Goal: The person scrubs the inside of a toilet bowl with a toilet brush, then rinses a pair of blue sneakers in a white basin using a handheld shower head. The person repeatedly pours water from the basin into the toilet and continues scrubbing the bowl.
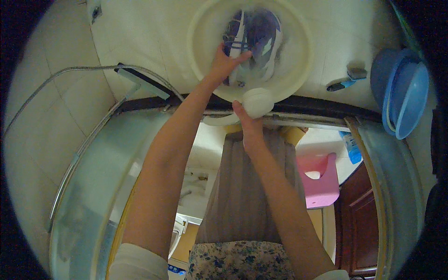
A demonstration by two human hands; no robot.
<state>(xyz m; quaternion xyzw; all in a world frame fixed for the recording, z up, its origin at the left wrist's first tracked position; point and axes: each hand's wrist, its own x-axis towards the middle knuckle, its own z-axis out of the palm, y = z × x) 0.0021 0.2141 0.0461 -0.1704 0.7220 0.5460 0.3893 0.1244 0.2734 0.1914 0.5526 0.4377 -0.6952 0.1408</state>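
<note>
A pale round basin (306, 60) holds cloudy water and a pair of dark blue and white sneakers (266, 28). My left hand (227, 64) reaches into it, thumb and fingers spread round the left sneaker (238, 44) and closed on it. At the basin's near rim my right hand (249, 123) grips what looks like a white rounded shower head (258, 102). Its thumb lies along the side; the other fingers are mostly hidden beneath. A metal hose (86, 68) curves in from the left and passes out of sight behind my left forearm.
A scrub brush (347, 80) lies on the tiles right of the basin, near stacked blue basins (406, 93). On the left a squeegee (142, 81) leans by the frosted glass door (107, 154). A dark raised sill (322, 105) crosses before me; a pink stool (324, 186) stands behind it.
</note>
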